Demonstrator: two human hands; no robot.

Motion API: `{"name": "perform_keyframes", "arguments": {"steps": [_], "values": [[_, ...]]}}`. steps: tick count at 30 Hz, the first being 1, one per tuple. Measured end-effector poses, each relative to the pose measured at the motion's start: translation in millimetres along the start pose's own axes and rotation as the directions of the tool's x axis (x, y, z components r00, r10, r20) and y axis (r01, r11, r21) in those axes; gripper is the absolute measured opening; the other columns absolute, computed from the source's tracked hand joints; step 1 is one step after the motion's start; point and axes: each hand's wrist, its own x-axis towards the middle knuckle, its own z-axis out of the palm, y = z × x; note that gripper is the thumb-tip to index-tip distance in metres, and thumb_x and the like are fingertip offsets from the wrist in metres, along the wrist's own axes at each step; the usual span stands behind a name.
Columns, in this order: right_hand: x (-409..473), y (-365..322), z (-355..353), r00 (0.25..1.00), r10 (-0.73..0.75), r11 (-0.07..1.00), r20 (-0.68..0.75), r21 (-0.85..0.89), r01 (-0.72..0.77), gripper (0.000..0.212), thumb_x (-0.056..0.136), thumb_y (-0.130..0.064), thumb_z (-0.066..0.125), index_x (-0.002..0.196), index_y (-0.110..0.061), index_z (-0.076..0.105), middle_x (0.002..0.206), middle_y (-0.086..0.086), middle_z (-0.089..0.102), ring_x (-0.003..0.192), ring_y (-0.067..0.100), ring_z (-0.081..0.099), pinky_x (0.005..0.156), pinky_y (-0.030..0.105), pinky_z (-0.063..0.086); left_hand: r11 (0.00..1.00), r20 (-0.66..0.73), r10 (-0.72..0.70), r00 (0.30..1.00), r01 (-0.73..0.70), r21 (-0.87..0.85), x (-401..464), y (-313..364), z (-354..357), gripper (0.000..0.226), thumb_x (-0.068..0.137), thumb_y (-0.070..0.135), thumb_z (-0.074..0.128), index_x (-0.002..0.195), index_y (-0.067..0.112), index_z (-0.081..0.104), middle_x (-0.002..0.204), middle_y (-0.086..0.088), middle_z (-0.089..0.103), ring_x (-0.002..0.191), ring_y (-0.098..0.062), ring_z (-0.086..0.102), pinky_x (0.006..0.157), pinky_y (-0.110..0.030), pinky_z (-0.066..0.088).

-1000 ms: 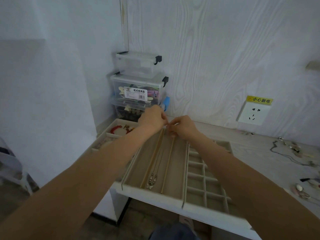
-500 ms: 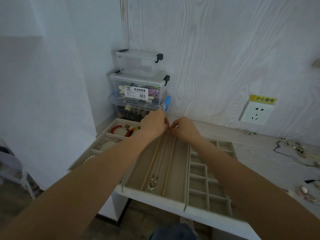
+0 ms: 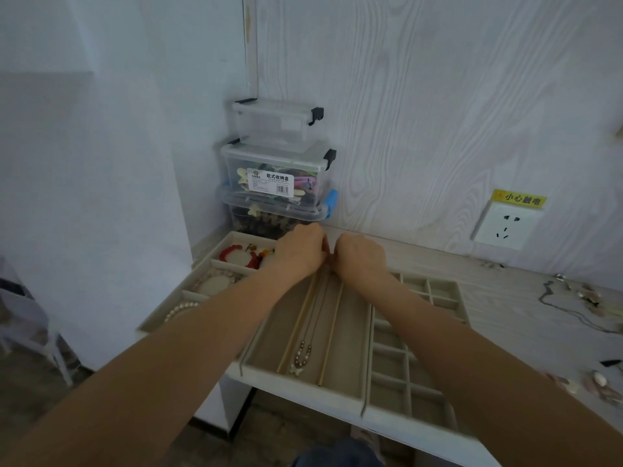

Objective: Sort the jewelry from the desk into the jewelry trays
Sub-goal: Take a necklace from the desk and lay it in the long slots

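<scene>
Necklace lies stretched along the middle tray lane, unchanged; left hand and right hand still pinch its far end, knuckles now touching.

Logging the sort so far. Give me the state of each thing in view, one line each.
Left hand: fingers curled at the necklace's top end.
Right hand: the same, beside it.
Necklace: stretched along the middle tray.
Grid tray: visible cells bare.
Chain: unsorted on the desk.
Storage boxes: stacked, lids on.
</scene>
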Motion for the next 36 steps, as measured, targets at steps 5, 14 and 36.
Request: {"name": "perform_keyframes", "arguments": {"steps": [5,14,36], "values": [[-6.4,-3.7,-5.5,0.999,-0.035,0.999,-0.009,-0.019,0.035,0.017,0.094,-0.018,0.05,0.104,-0.009,0.061,0.106,0.01,0.064,0.096,0.025,0.062,0.069,0.03,0.041,0.996,0.046,0.032,0.998,-0.028,-0.087,-12.2,-5.5,-10.3,0.02,0.091,0.017,0.056,0.105,0.013,0.069,0.108,-0.006,0.068,0.098,-0.02,0.062,0.083,-0.03,0.048],[-60.2,2.6,-31.2,0.963,-0.187,0.947,0.197,0.297,0.123,0.016,0.085,-0.023,0.062,0.096,-0.012,0.07,0.099,0.006,0.068,0.09,0.021,0.063,0.079,0.032,0.05,0.977,0.098,0.016,0.995,0.005,-0.211,-59.9,-7.4,-30.6,0.017,0.092,0.006,0.052,0.106,0.007,0.063,0.107,-0.009,0.066,0.09,-0.018,0.067,0.076,-0.026,0.052],[-121.8,-42.2,-24.4,0.891,-0.34,0.94,0.302,0.126,0.316,0.02,0.083,-0.016,0.062,0.099,-0.017,0.072,0.095,0.001,0.071,0.084,0.017,0.064,0.081,0.032,0.054,0.979,0.162,-0.017,0.987,0.049,-0.197,-134.6,-9.6,-35.5,0.025,0.094,0.006,0.047,0.114,0.006,0.062,0.115,-0.009,0.063,0.085,-0.015,0.066,0.073,-0.022,0.047]]}}
